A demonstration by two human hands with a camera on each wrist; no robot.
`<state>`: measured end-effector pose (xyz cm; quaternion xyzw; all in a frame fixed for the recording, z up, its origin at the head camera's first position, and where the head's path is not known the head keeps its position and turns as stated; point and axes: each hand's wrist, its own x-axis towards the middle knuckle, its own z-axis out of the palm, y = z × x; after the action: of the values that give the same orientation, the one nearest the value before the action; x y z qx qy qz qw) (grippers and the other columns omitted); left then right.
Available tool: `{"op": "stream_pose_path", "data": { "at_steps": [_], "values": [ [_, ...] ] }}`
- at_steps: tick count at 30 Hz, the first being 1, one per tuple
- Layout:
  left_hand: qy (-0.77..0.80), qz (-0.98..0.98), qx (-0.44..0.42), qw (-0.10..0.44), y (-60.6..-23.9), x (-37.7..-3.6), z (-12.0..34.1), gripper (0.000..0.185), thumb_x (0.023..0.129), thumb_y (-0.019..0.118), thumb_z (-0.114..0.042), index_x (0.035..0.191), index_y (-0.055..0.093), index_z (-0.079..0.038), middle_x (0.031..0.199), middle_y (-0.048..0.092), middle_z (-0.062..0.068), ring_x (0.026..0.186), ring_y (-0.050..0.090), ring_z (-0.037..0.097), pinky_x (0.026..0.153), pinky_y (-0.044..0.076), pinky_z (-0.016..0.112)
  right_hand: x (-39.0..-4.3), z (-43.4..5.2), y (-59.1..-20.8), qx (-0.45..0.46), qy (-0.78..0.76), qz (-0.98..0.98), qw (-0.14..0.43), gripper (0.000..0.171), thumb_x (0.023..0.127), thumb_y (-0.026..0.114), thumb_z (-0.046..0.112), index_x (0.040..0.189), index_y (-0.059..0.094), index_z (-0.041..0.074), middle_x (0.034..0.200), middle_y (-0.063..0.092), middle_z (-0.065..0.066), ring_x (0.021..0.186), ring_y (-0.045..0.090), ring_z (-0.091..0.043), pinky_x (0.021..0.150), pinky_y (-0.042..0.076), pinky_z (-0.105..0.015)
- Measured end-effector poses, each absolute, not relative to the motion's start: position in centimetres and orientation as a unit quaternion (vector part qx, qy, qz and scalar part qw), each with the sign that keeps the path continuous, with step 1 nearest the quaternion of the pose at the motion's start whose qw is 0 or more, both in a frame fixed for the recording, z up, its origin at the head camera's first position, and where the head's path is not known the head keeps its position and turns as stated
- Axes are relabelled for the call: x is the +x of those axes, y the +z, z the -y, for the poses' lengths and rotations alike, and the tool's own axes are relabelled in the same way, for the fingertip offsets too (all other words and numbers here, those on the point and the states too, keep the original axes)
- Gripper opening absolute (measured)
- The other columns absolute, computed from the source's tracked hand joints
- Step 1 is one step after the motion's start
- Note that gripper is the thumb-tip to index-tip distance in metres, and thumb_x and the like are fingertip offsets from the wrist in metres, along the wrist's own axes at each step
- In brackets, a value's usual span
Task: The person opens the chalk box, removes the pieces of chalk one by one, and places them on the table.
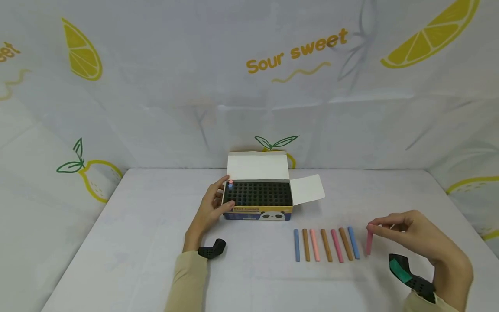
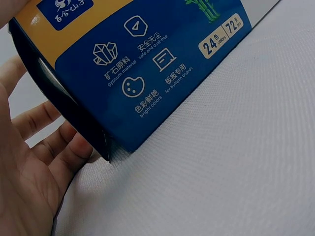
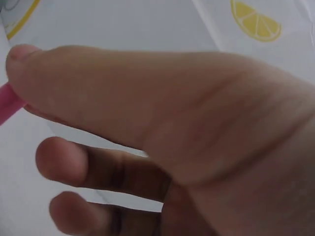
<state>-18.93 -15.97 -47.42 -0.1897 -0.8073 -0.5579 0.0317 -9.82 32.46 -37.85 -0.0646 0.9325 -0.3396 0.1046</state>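
Note:
An open chalk box (image 1: 258,197) with a black grid of holes sits at the table's middle; a couple of chalk ends (image 1: 230,185) stand in its far left corner. My left hand (image 1: 210,208) grips the box's left end (image 2: 59,93), fingers curled around the corner. Several chalk sticks (image 1: 325,245) in blue, brown and pink lie in a row to the right of the box. My right hand (image 1: 413,236) pinches a pink chalk stick (image 1: 369,241) (image 3: 9,104) by its top, holding it upright at the right end of the row.
The box's lid (image 1: 257,165) stands up at the back and a side flap (image 1: 308,189) sticks out to the right. A lemon-print backdrop (image 1: 296,56) walls the white table (image 1: 136,242) on three sides.

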Motion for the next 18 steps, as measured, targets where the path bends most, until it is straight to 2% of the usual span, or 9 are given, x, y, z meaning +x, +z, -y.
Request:
{"op": "stream_pose_path", "data": {
  "at_steps": [3, 8, 14, 18],
  "values": [
    [-0.559, 0.806, -0.190, 0.031, -47.4, -19.0, 16.0, 0.073, 0.093, 0.070, -0.027, 0.159, 0.038, -0.022, 0.125, 0.045, 0.017, 0.085, 0.050, 0.020, 0.071, 0.044, 0.024, -10.0, -33.2, -38.5, -0.063, -0.348, -0.926, 0.132, 0.023, 0.098, 0.069, 0.019, 0.110, 0.079, 0.003, 0.096, 0.074, 0.013, 0.079, 0.051, 0.001, 0.066, 0.046, -0.021],
    [-0.562, 0.805, -0.187, 0.029, -47.4, -19.0, 16.0, 0.073, 0.093, 0.069, -0.026, 0.159, 0.038, -0.022, 0.126, 0.045, 0.017, 0.086, 0.050, 0.019, 0.071, 0.044, 0.025, -10.3, -33.7, -39.4, -0.063, -0.357, -0.920, 0.148, 0.025, 0.098, 0.067, 0.020, 0.111, 0.079, 0.002, 0.102, 0.075, 0.010, 0.081, 0.050, 0.002, 0.065, 0.044, -0.023],
    [-0.563, 0.805, -0.188, 0.029, -47.4, -19.0, 16.0, 0.073, 0.093, 0.069, -0.028, 0.159, 0.038, -0.024, 0.125, 0.044, 0.016, 0.085, 0.049, 0.021, 0.071, 0.044, 0.025, -10.6, -33.9, -40.3, -0.042, -0.346, -0.927, 0.138, 0.031, 0.098, 0.068, 0.024, 0.118, 0.076, 0.002, 0.103, 0.076, 0.005, 0.077, 0.049, 0.000, 0.065, 0.044, -0.023],
    [-0.561, 0.805, -0.190, 0.030, -47.5, -19.1, 16.0, 0.073, 0.093, 0.070, -0.029, 0.159, 0.038, -0.023, 0.124, 0.045, 0.017, 0.085, 0.049, 0.020, 0.071, 0.044, 0.025, -10.9, -33.8, -40.8, -0.052, -0.353, -0.925, 0.129, 0.030, 0.099, 0.067, 0.022, 0.118, 0.076, 0.000, 0.107, 0.078, 0.002, 0.082, 0.052, 0.007, 0.069, 0.047, -0.020]
  ]
}}
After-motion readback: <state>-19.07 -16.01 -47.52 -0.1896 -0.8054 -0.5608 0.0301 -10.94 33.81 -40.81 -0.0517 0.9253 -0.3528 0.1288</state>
